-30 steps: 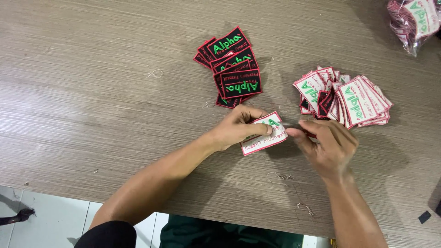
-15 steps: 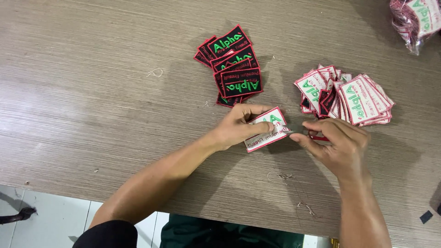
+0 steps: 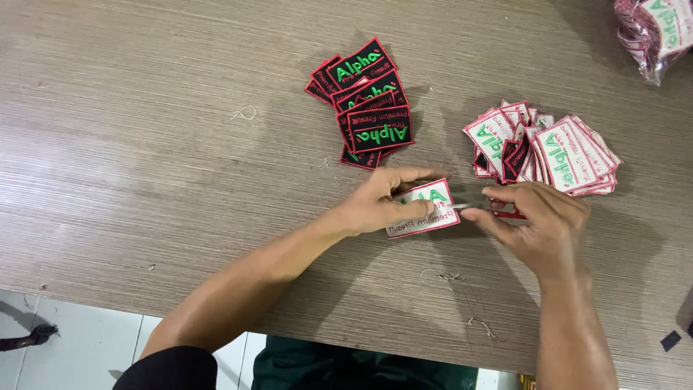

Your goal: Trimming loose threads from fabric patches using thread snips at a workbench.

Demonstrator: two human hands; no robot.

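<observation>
While my left hand (image 3: 386, 202) pinches the white rectangular embroidered patch (image 3: 424, 209) as before, I see my right hand (image 3: 538, 227) has slid off its edge, fingers closed on small red-handled snips (image 3: 505, 211), mostly hidden. That patch lies on the grey wood-grain table (image 3: 144, 144), just below the black patch stack (image 3: 368, 108), left of the white pile (image 3: 548, 148).

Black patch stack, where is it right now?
In the head view the black patch stack lies on the wooden table, up-centre, just beyond the left hand and left of the fanned white-backed pile.
</observation>
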